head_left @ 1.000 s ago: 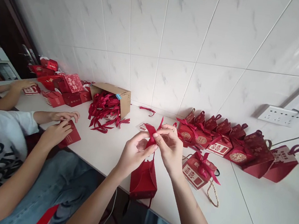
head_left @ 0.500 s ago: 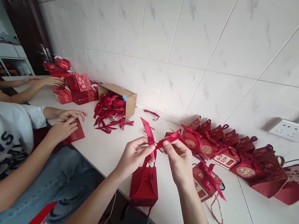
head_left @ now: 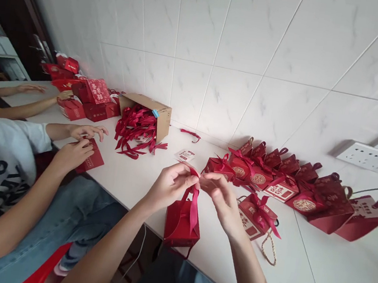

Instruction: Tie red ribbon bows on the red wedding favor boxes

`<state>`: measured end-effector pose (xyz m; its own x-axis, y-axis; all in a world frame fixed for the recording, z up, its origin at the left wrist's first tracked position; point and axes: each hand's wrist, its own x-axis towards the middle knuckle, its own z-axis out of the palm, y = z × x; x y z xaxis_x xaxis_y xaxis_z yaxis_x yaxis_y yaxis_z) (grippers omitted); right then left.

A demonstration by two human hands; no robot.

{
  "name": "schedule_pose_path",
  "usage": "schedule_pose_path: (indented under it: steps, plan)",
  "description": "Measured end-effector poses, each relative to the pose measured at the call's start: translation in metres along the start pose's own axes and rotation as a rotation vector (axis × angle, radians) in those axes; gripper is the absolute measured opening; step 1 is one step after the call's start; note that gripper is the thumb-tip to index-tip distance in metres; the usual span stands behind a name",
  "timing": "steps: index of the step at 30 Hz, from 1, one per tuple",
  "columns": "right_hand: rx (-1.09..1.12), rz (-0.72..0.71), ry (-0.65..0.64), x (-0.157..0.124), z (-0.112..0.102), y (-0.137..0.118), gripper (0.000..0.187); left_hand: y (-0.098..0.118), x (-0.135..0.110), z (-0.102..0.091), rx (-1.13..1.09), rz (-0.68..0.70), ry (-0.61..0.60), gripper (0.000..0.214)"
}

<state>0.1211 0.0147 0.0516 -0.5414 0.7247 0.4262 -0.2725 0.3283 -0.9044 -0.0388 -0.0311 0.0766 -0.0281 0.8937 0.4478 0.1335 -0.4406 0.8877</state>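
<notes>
A small red gift box [head_left: 182,225] stands at the table's near edge, a dark red satin ribbon [head_left: 194,210] rising from its top. My left hand [head_left: 170,186] pinches the ribbon above the box between thumb and fingertips. One ribbon tail hangs down the box's front. My right hand [head_left: 221,200] is beside it, thumb apart from the fingers, its fingertips close to the pinched ribbon; whether they touch it I cannot tell. To the right is a finished-looking red box [head_left: 258,217] with a ribbon bow and a twisted cord handle.
Several red boxes [head_left: 282,190] line the wall at right, below a power strip [head_left: 366,156]. A cardboard box [head_left: 164,124] on its side spills ribbons [head_left: 138,127]. A co-worker's hands [head_left: 77,149] hold a flat red card box [head_left: 93,158]; another person's arm reaches toward stacked boxes [head_left: 92,100].
My right hand has let go of the ribbon tail and its fingers have spread. That tail now hangs over the box. My left hand still pinches the ribbon. The camera view has shifted slightly.
</notes>
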Motion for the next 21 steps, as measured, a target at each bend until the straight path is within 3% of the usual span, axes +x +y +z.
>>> schedule_pose_path:
  steps: [4, 8, 12, 21]
  plan:
    - [-0.09, 0.092, -0.094, 0.005, 0.005, -0.005, 0.035, 0.004, -0.001, -0.005, 0.154, 0.051, -0.065, 0.014]
    - [-0.362, 0.026, 0.025, 0.002, 0.009, -0.005, 0.015, 0.009, -0.004, -0.009, 0.27, 0.077, -0.127, 0.009]
    - [-0.606, -0.029, 0.114, -0.003, 0.013, -0.002, 0.016, 0.003, -0.008, -0.01, 0.273, 0.108, -0.16, 0.016]
    - [-0.235, -0.019, 0.153, -0.003, 0.011, -0.003, 0.017, -0.009, -0.013, -0.01, 0.143, 0.095, -0.088, 0.01]
